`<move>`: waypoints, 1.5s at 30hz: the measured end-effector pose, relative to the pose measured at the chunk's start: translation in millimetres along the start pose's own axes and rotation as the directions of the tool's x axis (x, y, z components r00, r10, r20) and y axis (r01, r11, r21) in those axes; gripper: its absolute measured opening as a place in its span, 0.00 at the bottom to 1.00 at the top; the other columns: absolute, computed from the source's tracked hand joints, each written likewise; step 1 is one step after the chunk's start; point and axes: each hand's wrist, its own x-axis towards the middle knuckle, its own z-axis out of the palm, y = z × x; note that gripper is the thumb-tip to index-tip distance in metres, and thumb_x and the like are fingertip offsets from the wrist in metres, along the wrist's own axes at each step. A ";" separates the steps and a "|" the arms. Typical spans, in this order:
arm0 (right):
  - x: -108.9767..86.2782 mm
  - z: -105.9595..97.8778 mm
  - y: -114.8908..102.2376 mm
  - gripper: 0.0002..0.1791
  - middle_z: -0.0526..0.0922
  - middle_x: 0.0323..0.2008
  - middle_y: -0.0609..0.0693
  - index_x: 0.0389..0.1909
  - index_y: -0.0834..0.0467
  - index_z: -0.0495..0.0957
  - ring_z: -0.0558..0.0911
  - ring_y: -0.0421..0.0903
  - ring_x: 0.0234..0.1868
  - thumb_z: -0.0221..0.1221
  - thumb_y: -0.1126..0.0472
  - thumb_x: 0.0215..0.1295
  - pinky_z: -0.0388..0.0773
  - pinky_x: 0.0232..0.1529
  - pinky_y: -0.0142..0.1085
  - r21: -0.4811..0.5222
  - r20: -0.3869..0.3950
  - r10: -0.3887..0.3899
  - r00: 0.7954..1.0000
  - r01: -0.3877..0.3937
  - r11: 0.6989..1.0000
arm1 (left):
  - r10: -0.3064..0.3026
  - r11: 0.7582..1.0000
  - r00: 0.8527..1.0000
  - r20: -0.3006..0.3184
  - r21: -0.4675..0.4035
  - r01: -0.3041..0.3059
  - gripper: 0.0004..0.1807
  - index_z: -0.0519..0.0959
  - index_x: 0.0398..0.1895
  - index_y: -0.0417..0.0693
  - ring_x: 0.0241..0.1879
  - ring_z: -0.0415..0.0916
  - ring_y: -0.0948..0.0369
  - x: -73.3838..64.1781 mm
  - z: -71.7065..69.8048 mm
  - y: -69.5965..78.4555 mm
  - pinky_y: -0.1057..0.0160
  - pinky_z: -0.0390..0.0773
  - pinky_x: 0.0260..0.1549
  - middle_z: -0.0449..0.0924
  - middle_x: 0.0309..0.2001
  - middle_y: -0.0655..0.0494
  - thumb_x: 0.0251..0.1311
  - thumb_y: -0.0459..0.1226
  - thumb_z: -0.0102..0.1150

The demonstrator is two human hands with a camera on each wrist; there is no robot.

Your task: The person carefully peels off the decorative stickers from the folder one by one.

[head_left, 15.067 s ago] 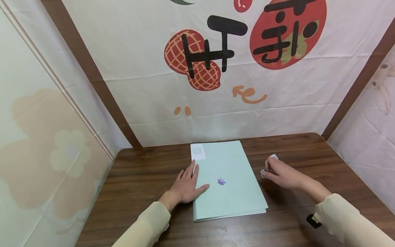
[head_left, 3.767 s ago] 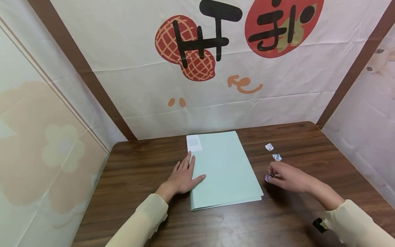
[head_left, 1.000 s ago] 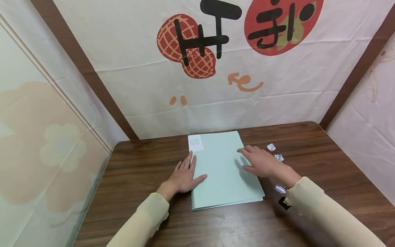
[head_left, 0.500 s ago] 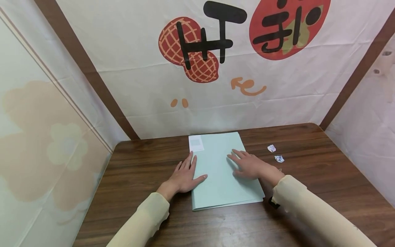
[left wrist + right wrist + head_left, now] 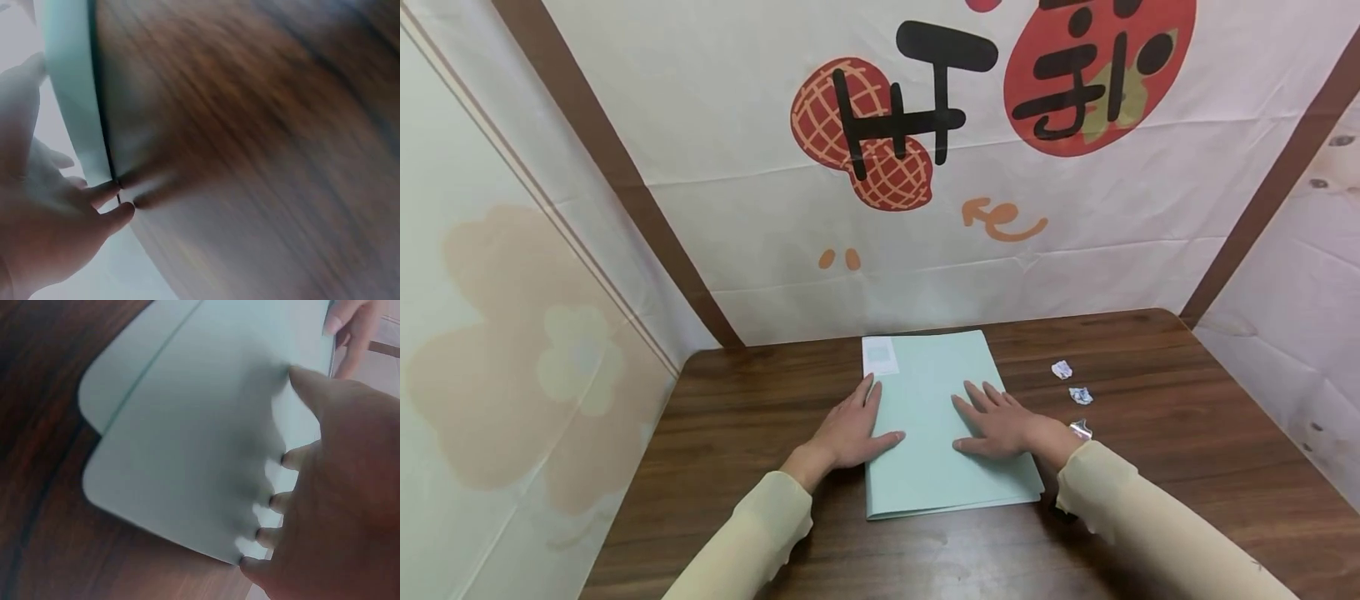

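Observation:
A pale mint-green folder (image 5: 925,492) lies closed on the wooden table, with a white label (image 5: 880,356) at its upper left corner. My left hand (image 5: 850,429) rests along the folder's left edge, thumb on the cover. In the left wrist view, fingertips of that hand reach past the edge to the wood. My right hand (image 5: 1000,425) is spread over the right part of the cover. The right wrist view shows its fingertips touching the cover, with nothing gripped, and the folder's lower corners slightly offset.
To the folder's right lie three small crumpled-looking pieces: a whitish one (image 5: 1062,369), a bluish one (image 5: 1080,396) and a shiny one (image 5: 1081,429) partly behind the right wrist. A printed curtain (image 5: 737,225) hangs behind the table (image 5: 760,383).
A purple star-like piece seen on the cover earliest is gone from there. My right hand left a small piece on the table at right and came down onto the cover. The left hand stayed.

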 end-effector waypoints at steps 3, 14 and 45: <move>-3.3 6.7 -2.1 0.49 0.42 0.81 0.66 0.82 0.59 0.50 0.42 0.70 0.80 0.51 0.32 0.74 0.43 0.75 0.66 -0.017 -0.018 -0.008 1.000 0.007 1.000 | -0.013 0.998 0.999 -0.034 -0.065 0.011 0.52 0.48 0.81 0.36 0.77 0.54 0.43 -0.4 -2.8 1.8 0.39 0.62 0.70 0.44 0.82 0.40 0.68 0.57 0.59; -9.2 30.9 -9.4 0.54 0.38 0.83 0.60 0.83 0.53 0.45 0.39 0.66 0.81 0.44 0.22 0.69 0.39 0.76 0.65 -0.068 -0.063 0.039 0.997 -0.044 0.997 | -0.254 0.908 0.954 -0.158 -0.380 0.178 0.40 0.60 0.72 0.25 0.59 0.74 0.43 -2.6 -17.3 4.4 0.45 0.77 0.57 0.70 0.64 0.31 0.66 0.40 0.64; -0.4 27.5 -3.4 0.55 0.37 0.82 0.62 0.83 0.55 0.45 0.38 0.67 0.81 0.46 0.24 0.69 0.38 0.75 0.66 -0.064 -0.053 0.029 0.998 -0.032 0.997 | -0.349 0.724 0.931 0.103 -0.601 0.338 0.16 0.78 0.37 0.35 0.39 0.81 0.55 21.3 -27.5 -11.6 0.56 0.86 0.39 0.78 0.39 0.45 0.71 0.43 0.62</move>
